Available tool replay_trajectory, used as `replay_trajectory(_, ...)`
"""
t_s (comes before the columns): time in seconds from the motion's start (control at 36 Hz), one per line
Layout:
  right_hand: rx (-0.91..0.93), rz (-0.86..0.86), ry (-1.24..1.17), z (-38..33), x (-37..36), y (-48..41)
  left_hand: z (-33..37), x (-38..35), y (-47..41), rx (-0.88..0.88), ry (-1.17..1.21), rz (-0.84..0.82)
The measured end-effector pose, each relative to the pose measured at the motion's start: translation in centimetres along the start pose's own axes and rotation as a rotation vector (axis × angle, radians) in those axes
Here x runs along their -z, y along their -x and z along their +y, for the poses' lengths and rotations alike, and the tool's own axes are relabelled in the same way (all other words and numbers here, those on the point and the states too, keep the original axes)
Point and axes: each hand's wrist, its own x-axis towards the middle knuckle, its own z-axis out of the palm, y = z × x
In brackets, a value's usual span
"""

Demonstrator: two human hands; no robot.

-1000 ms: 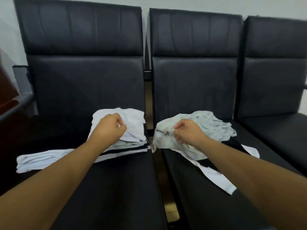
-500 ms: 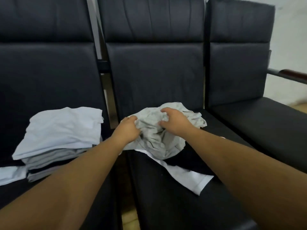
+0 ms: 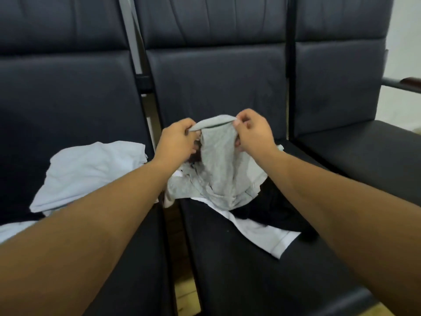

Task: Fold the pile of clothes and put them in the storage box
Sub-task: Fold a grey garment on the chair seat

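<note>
A black bench (image 3: 227,270) of three seats. One folded stack (image 3: 91,172) sits on the left seat, by its right edge. The middle seat carries three loose garments: a white one (image 3: 257,233) trailing toward the front edge, a black one (image 3: 273,206) and a grey one (image 3: 218,165). Two hands, the left hand (image 3: 176,142) and right hand (image 3: 252,133), each pinch the grey one's top hem, raised mid-seat. Its tail lies bunched on the others, so lifting may drag the white one off the front. No box is in view.
</note>
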Motion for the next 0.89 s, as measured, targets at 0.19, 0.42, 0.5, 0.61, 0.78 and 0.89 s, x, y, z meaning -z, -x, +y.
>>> replay_trajectory(0.19, 0.182, 0.071, -0.164, -10.7, 5.8, 1.4, 10.0, 4.9, 1.5, -0.190, -0.025, 0.023)
replay_trajectory(0.42, 0.370, 0.122, -0.139, -20.6, 11.0, 4.4, 18.3, 10.5, 5.7, -0.316, -0.035, 0.141)
replay_trajectory(0.5, 0.419, 0.117, -0.136, -23.9, 12.2, 5.7, 20.4, 13.0, 7.3, -0.338, -0.043, 0.174)
replay_trajectory(0.61, 0.444, 0.061, -0.099, -27.2, 12.8, 7.9, 21.9, 16.3, 9.9, -0.326, -0.064, 0.093)
replay_trajectory(0.78, 0.368, -0.206, 0.099, -30.2, 12.7, 11.2, 21.5, 21.7, 14.4, -0.218, -0.334, -0.033)
replay_trajectory(0.89, 0.145, -0.631, 0.184, -30.6, 12.1, 14.2, 19.7, 25.2, 17.1, -0.185, -0.273, -0.067)
